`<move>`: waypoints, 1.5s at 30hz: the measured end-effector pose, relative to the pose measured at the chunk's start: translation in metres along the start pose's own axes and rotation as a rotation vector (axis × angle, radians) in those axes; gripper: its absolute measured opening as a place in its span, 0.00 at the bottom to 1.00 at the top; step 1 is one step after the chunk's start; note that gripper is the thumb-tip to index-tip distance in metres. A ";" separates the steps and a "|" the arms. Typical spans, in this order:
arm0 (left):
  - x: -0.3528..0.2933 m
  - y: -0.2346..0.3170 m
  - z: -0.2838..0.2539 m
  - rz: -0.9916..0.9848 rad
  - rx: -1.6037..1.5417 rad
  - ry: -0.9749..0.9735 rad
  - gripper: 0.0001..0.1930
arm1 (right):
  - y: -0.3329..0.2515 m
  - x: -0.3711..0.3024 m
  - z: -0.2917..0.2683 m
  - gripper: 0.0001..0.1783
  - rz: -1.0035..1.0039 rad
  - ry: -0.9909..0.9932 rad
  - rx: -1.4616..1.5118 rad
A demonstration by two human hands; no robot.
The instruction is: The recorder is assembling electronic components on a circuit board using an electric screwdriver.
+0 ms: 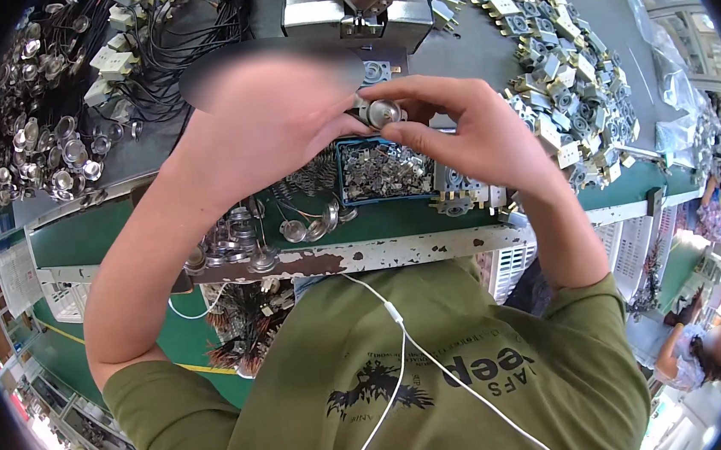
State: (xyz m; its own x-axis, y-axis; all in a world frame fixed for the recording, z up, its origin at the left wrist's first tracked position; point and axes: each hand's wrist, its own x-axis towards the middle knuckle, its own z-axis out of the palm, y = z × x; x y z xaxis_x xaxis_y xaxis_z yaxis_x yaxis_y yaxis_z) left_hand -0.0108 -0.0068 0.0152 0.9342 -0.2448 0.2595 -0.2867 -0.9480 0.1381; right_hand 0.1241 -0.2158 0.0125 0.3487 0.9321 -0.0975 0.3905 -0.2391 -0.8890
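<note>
Over the bench, my two hands meet around a small round metal cap (383,113) with a domed, shiny face. My right hand (477,133) pinches it between thumb and index finger from the right. From the left, the fingers of my left hand (282,116) close at the cap's other edge; a blur covers much of that hand's back. Just below lies a blue tray (388,199) full of small metal pieces. Several white switch-like parts (457,199) with brass tabs lie beside the tray, under my right hand.
A metal fixture (359,11) stands at the back. Wired metal caps (63,152) with black leads pile up at left, more caps (237,236) near the front edge. White and grey switch parts (566,78) heap at right beside clear plastic (663,53). Co-workers (689,359) sit far right.
</note>
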 end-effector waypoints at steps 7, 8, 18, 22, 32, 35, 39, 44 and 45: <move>0.003 -0.002 0.002 0.003 -0.154 0.017 0.12 | 0.005 -0.002 -0.011 0.24 -0.027 -0.051 0.005; 0.001 -0.004 -0.002 0.008 -0.154 0.018 0.12 | 0.006 -0.008 -0.011 0.24 -0.026 -0.046 0.004; 0.033 -0.026 0.003 -0.214 -0.299 -0.210 0.19 | -0.008 -0.004 -0.036 0.24 -0.540 0.598 0.089; 0.020 -0.031 0.028 -0.271 -0.351 -0.264 0.18 | -0.028 0.027 -0.077 0.25 -0.865 0.830 -0.240; 0.025 -0.041 0.031 -0.272 -0.384 -0.285 0.19 | -0.060 0.094 -0.078 0.21 -0.556 0.687 0.020; 0.024 -0.040 0.033 -0.253 -0.338 -0.274 0.19 | -0.070 0.090 -0.068 0.19 -0.594 0.722 0.074; 0.030 -0.032 0.023 -0.259 -0.259 -0.369 0.19 | -0.084 0.083 -0.051 0.16 -0.664 0.781 0.155; 0.025 -0.030 0.025 -0.260 -0.284 -0.339 0.19 | -0.090 0.078 -0.034 0.12 -0.740 0.857 0.274; 0.026 -0.030 0.024 -0.263 -0.279 -0.334 0.19 | -0.087 0.081 -0.033 0.12 -0.747 0.853 0.273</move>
State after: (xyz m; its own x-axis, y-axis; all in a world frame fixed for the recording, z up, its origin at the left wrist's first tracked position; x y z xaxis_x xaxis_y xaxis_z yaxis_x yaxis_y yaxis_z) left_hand 0.0271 0.0105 -0.0054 0.9863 -0.1000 -0.1316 -0.0359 -0.9068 0.4200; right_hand 0.1467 -0.1287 0.0969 0.6099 0.3064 0.7309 0.5803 0.4554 -0.6752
